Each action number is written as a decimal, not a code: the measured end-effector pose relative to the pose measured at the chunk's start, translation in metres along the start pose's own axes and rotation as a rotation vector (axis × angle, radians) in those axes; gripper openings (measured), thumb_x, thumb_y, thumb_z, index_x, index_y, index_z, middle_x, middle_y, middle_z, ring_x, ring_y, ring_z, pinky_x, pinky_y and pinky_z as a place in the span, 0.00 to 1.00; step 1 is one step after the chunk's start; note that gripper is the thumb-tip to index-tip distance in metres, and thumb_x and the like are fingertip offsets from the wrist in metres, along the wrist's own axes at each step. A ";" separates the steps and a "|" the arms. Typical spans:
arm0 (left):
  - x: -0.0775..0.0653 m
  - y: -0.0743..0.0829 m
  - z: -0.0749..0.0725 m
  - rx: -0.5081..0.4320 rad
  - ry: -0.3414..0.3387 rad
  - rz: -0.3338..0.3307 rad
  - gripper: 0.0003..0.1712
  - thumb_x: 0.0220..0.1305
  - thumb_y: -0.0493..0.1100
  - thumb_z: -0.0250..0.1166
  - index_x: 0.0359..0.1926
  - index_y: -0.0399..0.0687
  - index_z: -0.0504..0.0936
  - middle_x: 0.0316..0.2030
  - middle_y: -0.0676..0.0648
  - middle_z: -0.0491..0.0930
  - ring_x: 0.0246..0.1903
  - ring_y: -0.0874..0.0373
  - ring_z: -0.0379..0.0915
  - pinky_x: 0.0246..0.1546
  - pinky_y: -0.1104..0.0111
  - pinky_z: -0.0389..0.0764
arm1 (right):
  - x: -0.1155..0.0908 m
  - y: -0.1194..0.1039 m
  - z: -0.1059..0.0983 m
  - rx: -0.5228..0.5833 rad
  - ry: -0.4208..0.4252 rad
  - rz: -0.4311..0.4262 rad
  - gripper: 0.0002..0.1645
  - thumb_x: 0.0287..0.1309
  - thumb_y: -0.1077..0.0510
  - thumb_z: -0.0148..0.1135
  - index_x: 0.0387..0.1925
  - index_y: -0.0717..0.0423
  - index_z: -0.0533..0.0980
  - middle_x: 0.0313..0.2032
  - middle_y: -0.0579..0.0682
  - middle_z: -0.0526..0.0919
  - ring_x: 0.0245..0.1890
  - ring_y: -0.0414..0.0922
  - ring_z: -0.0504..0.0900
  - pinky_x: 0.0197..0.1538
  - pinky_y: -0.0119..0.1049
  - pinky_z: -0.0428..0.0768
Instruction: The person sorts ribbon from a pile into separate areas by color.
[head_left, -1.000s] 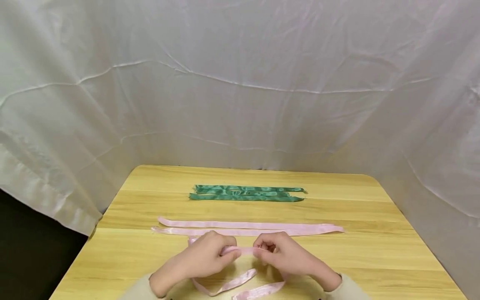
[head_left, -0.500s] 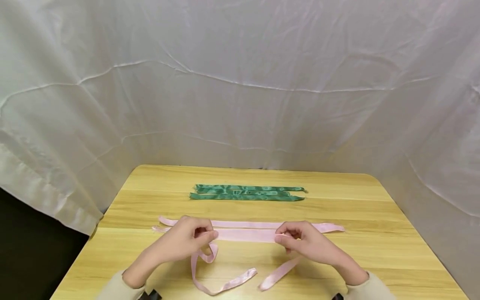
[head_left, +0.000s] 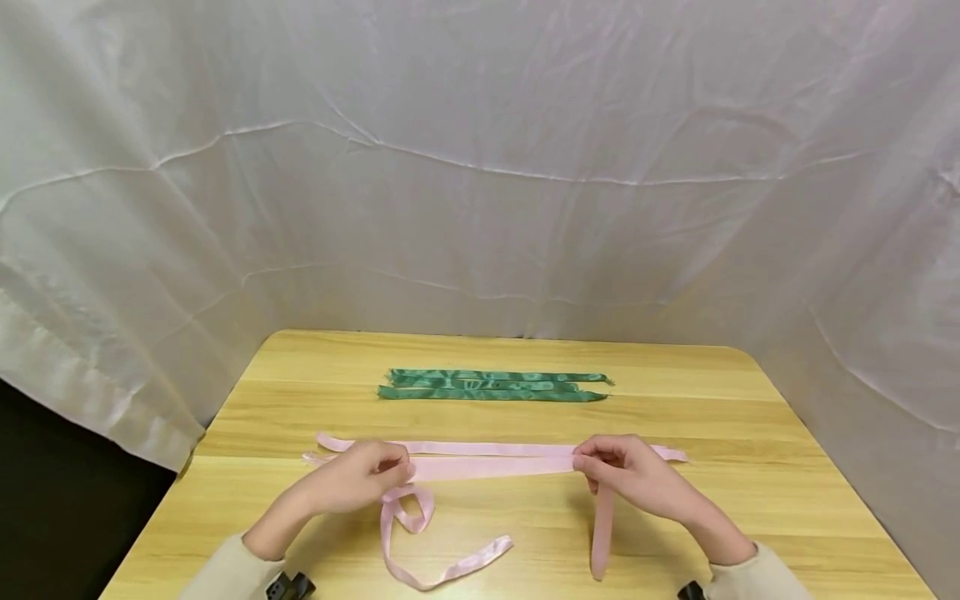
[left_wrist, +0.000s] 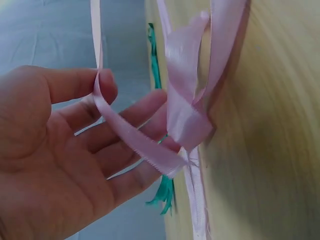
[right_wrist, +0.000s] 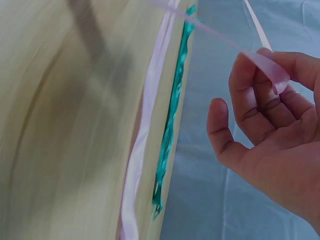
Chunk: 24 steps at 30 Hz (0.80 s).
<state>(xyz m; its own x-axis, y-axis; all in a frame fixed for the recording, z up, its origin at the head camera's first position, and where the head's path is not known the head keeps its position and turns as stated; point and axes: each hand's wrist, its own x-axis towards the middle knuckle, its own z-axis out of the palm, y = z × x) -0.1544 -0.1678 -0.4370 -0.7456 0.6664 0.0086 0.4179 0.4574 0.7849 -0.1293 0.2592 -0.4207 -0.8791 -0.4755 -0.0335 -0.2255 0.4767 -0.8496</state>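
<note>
My left hand [head_left: 352,478] and right hand [head_left: 637,473] stretch a pink satin ribbon [head_left: 491,467] between them, just above the table. In the left wrist view, thumb and forefinger pinch the ribbon [left_wrist: 132,137] while the other fingers extend loosely. A curled length of it trails from the left hand onto the wood and ends front of centre. The right thumb and fingers pinch the other part [right_wrist: 270,70], and a tail [head_left: 602,533] hangs down below that hand. Right behind the stretched piece lie more pink ribbons [head_left: 472,448], laid lengthwise and partly covered by both hands.
Several green ribbons [head_left: 495,385] lie side by side farther back on the wood-grain table [head_left: 300,358]. Pale fabric curtains [head_left: 480,167] enclose the table's back and sides. A dark gap [head_left: 60,500] shows at the lower left.
Both hands have moved apart and away from the body, lengthening the stretch of pink ribbon between them. The right-hand tail has swung from lying slanted to hanging nearly straight.
</note>
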 end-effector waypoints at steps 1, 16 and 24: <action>0.000 -0.001 0.001 0.001 -0.020 0.002 0.18 0.80 0.44 0.58 0.29 0.45 0.79 0.21 0.60 0.66 0.22 0.72 0.60 0.25 0.76 0.66 | 0.000 0.002 0.000 -0.006 0.002 -0.001 0.12 0.78 0.51 0.58 0.45 0.53 0.84 0.28 0.50 0.82 0.21 0.36 0.70 0.26 0.34 0.70; -0.004 -0.013 -0.008 0.019 0.006 -0.094 0.16 0.80 0.43 0.58 0.32 0.44 0.81 0.23 0.49 0.79 0.20 0.69 0.68 0.21 0.74 0.68 | -0.011 0.029 -0.010 -0.116 0.052 0.035 0.14 0.78 0.54 0.59 0.39 0.59 0.83 0.27 0.50 0.83 0.26 0.35 0.78 0.36 0.30 0.75; -0.007 -0.020 -0.010 0.132 0.062 -0.111 0.14 0.76 0.39 0.59 0.29 0.45 0.81 0.18 0.58 0.70 0.18 0.70 0.62 0.23 0.73 0.66 | -0.015 0.048 -0.016 -0.180 0.072 0.065 0.14 0.77 0.56 0.59 0.34 0.58 0.82 0.23 0.48 0.80 0.22 0.31 0.72 0.30 0.29 0.71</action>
<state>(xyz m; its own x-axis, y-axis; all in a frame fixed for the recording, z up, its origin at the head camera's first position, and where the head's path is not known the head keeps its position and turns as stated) -0.1628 -0.1878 -0.4469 -0.8196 0.5720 -0.0321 0.3930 0.6021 0.6951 -0.1337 0.3010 -0.4523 -0.9206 -0.3882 -0.0417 -0.2333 0.6325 -0.7386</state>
